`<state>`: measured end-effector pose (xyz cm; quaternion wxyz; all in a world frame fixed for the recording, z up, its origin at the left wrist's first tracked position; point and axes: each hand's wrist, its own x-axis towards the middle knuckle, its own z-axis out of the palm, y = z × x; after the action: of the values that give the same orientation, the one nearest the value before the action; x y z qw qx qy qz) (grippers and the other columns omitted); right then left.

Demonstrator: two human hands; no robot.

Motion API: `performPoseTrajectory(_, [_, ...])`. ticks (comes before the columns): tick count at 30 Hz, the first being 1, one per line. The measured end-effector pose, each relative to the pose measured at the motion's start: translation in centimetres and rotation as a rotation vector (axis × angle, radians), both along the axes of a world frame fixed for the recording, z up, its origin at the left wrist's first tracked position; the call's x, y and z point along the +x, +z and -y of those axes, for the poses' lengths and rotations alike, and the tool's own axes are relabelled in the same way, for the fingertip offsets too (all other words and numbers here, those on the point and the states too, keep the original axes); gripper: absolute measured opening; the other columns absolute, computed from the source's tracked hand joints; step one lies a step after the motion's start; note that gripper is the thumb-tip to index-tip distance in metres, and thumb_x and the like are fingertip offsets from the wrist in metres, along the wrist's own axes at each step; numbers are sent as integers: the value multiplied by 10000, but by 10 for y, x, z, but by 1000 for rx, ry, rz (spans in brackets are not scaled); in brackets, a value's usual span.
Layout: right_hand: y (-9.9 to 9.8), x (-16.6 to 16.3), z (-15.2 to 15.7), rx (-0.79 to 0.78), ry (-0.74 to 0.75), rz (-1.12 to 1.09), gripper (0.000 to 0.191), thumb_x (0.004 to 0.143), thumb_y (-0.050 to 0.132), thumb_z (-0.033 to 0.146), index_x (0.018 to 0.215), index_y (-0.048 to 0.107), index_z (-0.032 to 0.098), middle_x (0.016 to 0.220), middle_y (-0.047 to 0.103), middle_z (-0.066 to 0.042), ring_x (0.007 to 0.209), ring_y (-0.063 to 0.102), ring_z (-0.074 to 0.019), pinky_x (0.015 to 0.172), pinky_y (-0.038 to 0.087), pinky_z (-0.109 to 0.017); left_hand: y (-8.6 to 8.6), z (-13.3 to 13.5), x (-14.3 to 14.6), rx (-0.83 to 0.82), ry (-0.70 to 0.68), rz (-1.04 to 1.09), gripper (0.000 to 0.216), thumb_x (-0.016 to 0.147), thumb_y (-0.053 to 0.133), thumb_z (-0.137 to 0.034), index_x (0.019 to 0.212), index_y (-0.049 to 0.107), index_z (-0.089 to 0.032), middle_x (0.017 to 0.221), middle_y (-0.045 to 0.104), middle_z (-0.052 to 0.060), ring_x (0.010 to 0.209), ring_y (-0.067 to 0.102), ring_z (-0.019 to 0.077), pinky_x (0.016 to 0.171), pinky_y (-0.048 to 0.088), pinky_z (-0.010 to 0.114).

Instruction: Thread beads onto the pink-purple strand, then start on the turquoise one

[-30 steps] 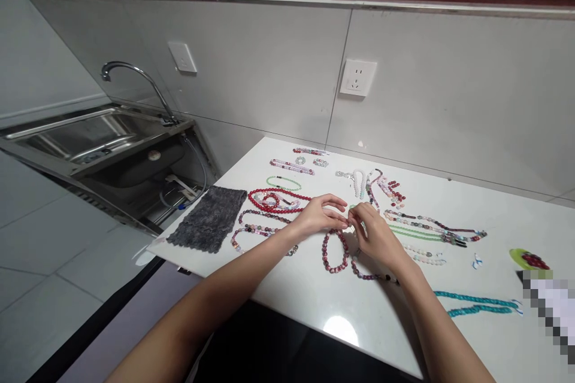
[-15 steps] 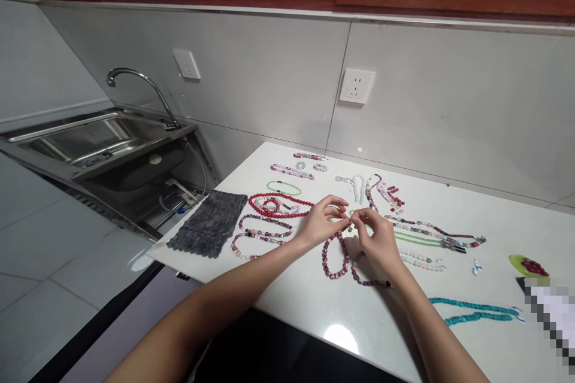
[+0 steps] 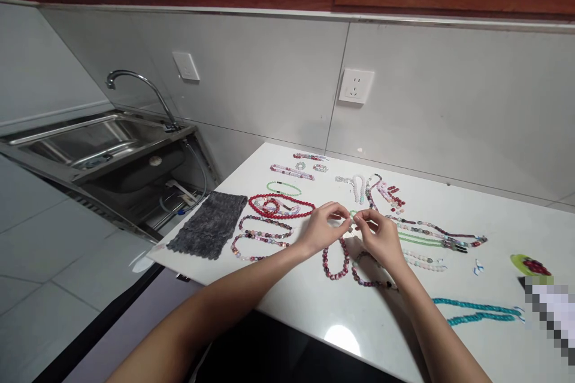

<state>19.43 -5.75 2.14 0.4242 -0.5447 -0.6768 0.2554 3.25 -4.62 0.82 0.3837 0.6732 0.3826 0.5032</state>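
Observation:
My left hand (image 3: pixel 329 226) and my right hand (image 3: pixel 377 232) are close together over the middle of the white counter. Each has thumb and forefinger pinched, and what lies between the fingertips is too small to make out. Just below my left hand, a loop of dark red beads (image 3: pixel 336 277) rests on the counter, its upper part running up beneath the fingers. Under my right wrist lies another dark beaded strand (image 3: pixel 371 283), partly hidden. Small pale green beads (image 3: pixel 353 213) show just behind the fingertips.
Left on the counter lie a red bead necklace (image 3: pixel 287 196), multicoloured strands (image 3: pixel 265 234) and a dark grey cloth (image 3: pixel 209 224). Turquoise strands (image 3: pixel 480 316), light green strands (image 3: pixel 417 240) and a green dish (image 3: pixel 521 263) with red beads are right. A steel sink (image 3: pixel 58 137) stands far left.
My left hand's fingers have drawn in from a looser spread to a pinch. Both hands stay nearly in place, with the fingertips slightly farther apart.

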Motion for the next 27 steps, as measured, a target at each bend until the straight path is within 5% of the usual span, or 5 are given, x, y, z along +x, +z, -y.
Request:
performPoseTrajectory(6, [6,8,-2,-191,64,20,273,836,542,423,774,632,173,756,676,-61,676,613,-199,657,470,-311,7,3,-8,280,-19,-210,96,851,540,-208,892,627,-197,1054,588,98,1017,561,200,918,444,326])
performPoseTrajectory(12, [10,13,-2,-274,135,31,309,826,550,445,751,638,159,678,654,-43,656,607,-190,641,459,-296,0,-4,-10,392,-122,-316,152,862,477,-158,900,619,-199,1057,635,98,1072,539,219,944,428,368])
performPoseTrajectory(21, [15,12,-1,-228,143,61,255,828,527,378,744,649,171,696,669,-40,667,614,-191,640,453,-293,3,-1,-8,261,-109,-225,74,807,552,-164,807,614,-206,868,650,64,925,571,205,877,443,349])
performPoseTrajectory(27, [13,9,2,-12,126,138,232,892,484,338,786,628,190,785,669,-46,715,601,-189,694,449,-305,0,-6,-3,-51,-104,-6,100,776,639,-253,782,598,-162,828,651,43,821,600,150,821,472,301])
